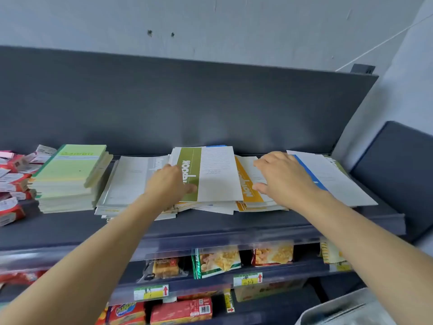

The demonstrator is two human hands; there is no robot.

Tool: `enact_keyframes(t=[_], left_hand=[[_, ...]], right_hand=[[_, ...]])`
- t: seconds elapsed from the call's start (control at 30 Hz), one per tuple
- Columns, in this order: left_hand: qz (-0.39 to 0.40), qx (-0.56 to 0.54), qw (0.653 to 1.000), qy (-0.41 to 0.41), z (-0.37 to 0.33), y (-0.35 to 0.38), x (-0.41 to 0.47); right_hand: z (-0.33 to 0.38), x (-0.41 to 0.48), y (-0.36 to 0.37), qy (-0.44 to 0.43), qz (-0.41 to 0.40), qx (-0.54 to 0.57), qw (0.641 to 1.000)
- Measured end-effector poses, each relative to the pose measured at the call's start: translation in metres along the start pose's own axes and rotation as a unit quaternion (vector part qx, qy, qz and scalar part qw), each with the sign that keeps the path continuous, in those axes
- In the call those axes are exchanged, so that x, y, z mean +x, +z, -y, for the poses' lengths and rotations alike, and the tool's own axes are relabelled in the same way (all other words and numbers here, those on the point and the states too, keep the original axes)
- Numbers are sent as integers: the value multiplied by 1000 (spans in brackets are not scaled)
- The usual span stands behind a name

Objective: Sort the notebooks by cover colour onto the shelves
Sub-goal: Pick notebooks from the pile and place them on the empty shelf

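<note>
**Item:** loose heap of notebooks, middle of the top shelf [210, 227], colours mixed. The green-banded notebook [210, 174] lies uppermost, with the orange-banded notebook [248, 184] at its three o'clock. The blue-banded notebook [328, 179] is further toward three, and the pale green stack [70, 174] stands squared at far nine.

**Left hand** [167, 184]: thumb on the green band, fingers curled at that cover's left edge — a narrow grip.

**Right hand** [283, 179]: palm down, fingers loosely spread across the orange and blue covers, gripping nothing that I can see.

**Step, as judged:** lifting the green one clear. Pin its neighbours under the right hand, raise the near edge first, then carry it toward nine o'clock — square it on matching covers.
</note>
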State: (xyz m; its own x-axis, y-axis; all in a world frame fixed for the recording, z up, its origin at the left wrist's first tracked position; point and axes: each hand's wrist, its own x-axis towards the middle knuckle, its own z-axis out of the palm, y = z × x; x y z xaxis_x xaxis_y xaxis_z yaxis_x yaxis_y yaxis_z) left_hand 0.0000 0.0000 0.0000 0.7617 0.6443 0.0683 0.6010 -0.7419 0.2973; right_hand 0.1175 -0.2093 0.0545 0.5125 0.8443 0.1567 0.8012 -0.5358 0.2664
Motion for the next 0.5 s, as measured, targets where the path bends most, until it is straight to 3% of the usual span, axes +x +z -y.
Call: enact_keyframes(t=[0.13, 0.5], left_hand=[[30, 78, 996, -29, -4, 8, 15], [80, -26, 993, -85, -6, 9, 37]], right_hand=[[-4, 3, 10, 37, 22, 18, 999], [-32, -6, 30, 73, 50, 19, 996]])
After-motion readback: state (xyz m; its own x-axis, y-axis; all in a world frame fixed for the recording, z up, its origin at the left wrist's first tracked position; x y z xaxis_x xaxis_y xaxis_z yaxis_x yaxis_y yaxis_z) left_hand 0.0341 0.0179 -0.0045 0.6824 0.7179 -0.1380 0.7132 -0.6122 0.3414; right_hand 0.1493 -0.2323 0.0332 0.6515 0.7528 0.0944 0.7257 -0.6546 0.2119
